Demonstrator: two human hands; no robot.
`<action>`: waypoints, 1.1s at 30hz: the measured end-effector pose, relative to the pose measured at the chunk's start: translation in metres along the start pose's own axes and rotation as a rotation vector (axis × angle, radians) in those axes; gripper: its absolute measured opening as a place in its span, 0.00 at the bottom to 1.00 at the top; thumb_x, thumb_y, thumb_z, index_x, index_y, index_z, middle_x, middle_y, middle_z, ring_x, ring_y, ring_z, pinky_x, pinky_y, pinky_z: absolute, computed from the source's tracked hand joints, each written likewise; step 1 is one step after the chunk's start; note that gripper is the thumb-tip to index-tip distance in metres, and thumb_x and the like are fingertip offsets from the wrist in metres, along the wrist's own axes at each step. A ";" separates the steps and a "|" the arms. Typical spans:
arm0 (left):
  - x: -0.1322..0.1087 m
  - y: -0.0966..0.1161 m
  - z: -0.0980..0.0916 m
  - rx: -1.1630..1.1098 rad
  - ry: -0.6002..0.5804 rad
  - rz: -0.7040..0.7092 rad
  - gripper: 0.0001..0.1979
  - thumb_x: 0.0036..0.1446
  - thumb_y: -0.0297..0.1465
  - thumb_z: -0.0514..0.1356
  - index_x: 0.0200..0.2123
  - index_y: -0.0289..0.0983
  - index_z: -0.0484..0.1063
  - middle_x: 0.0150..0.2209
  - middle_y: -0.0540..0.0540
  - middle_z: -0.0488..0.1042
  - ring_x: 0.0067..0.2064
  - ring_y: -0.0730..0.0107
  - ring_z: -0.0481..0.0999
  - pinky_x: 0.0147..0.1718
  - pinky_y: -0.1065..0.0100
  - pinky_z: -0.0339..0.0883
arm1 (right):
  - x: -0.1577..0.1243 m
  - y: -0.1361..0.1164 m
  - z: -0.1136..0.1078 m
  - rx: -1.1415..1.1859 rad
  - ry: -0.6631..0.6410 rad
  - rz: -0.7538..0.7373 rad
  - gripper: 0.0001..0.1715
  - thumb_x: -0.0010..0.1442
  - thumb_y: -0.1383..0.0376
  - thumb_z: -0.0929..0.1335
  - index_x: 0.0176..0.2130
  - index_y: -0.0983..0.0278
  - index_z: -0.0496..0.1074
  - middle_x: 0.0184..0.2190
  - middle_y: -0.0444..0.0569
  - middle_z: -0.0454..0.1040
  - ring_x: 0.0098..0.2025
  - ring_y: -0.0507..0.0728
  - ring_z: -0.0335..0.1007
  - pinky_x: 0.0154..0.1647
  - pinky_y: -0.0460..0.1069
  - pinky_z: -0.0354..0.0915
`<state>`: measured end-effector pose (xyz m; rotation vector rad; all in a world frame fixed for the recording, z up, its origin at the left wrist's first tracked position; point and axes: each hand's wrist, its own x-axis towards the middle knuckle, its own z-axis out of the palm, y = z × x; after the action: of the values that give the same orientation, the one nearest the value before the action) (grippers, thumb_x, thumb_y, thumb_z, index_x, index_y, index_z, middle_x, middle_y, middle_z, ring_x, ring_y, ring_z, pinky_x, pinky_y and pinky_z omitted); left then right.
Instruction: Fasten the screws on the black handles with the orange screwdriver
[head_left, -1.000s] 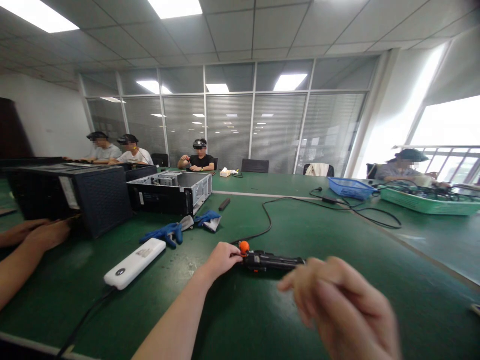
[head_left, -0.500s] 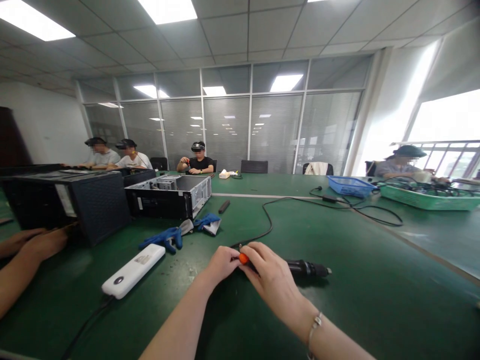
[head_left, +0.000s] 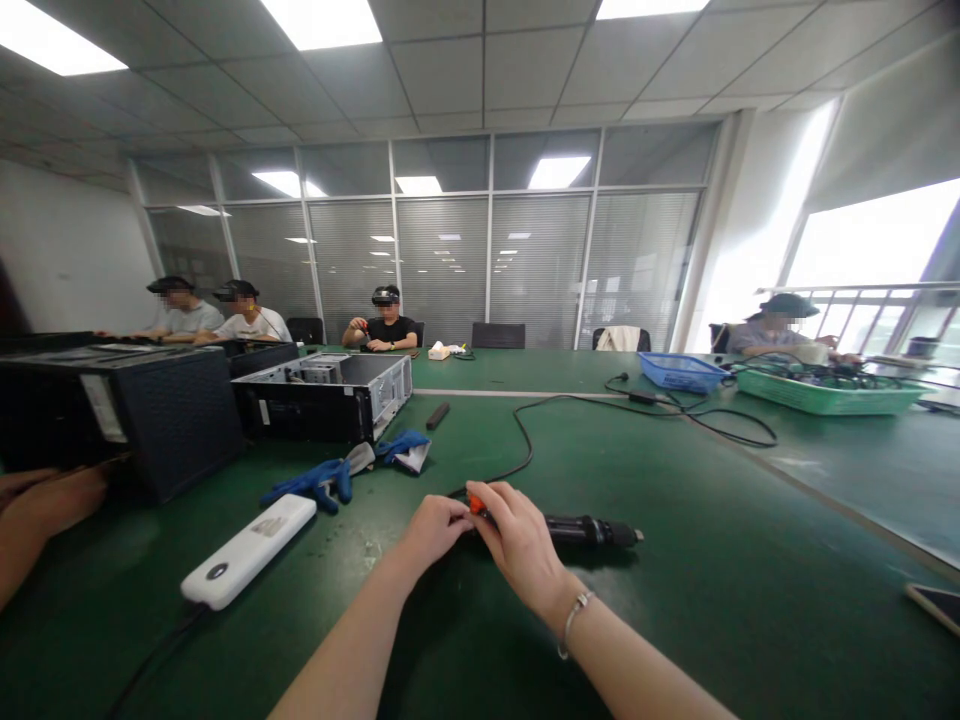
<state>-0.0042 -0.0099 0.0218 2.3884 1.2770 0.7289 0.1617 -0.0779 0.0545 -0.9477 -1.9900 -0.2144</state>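
Observation:
A black electric screwdriver (head_left: 589, 531) with an orange collar (head_left: 475, 506) lies on the green bench mat (head_left: 675, 620), its body pointing right. My right hand (head_left: 517, 545) closes over the orange end from above. My left hand (head_left: 433, 530) meets it from the other side, with its fingers curled at the collar. The tool's tip end is hidden between my hands. A thin black cord (head_left: 517, 450) runs from there towards the back of the bench.
To the left are a white power strip (head_left: 247, 550), blue gloves (head_left: 315, 482) and open computer cases (head_left: 322, 398). A co-worker's hand (head_left: 52, 500) rests beside the nearer case. A phone (head_left: 934, 605) lies at the right edge, with a blue basket (head_left: 679, 372) and green tray (head_left: 829, 392) behind.
My right hand has come down from above the tool onto its orange end, next to my left hand. The view has tilted slightly, and the co-worker's hand sits lower.

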 end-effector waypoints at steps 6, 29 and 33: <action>0.001 -0.001 0.001 -0.005 0.001 -0.002 0.11 0.55 0.29 0.56 0.28 0.34 0.79 0.26 0.49 0.77 0.28 0.70 0.72 0.29 0.74 0.59 | -0.004 0.001 0.001 0.141 -0.075 -0.066 0.31 0.65 0.73 0.56 0.64 0.58 0.50 0.53 0.55 0.66 0.52 0.57 0.67 0.51 0.53 0.68; -0.001 0.003 0.002 0.050 0.028 0.000 0.11 0.55 0.27 0.55 0.29 0.33 0.78 0.28 0.46 0.79 0.30 0.68 0.74 0.30 0.73 0.60 | -0.013 0.005 0.013 0.143 -0.052 -0.081 0.30 0.63 0.75 0.57 0.62 0.59 0.54 0.51 0.56 0.67 0.52 0.58 0.65 0.51 0.55 0.67; -0.001 0.000 0.004 0.055 0.026 0.018 0.12 0.55 0.27 0.55 0.27 0.34 0.78 0.27 0.47 0.78 0.30 0.68 0.74 0.30 0.73 0.60 | -0.013 0.002 0.012 0.065 0.028 -0.049 0.24 0.64 0.71 0.60 0.59 0.59 0.60 0.46 0.55 0.68 0.47 0.58 0.68 0.46 0.55 0.69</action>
<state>-0.0024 -0.0110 0.0176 2.4452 1.3034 0.7422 0.1593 -0.0776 0.0371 -0.8504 -1.9844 -0.1880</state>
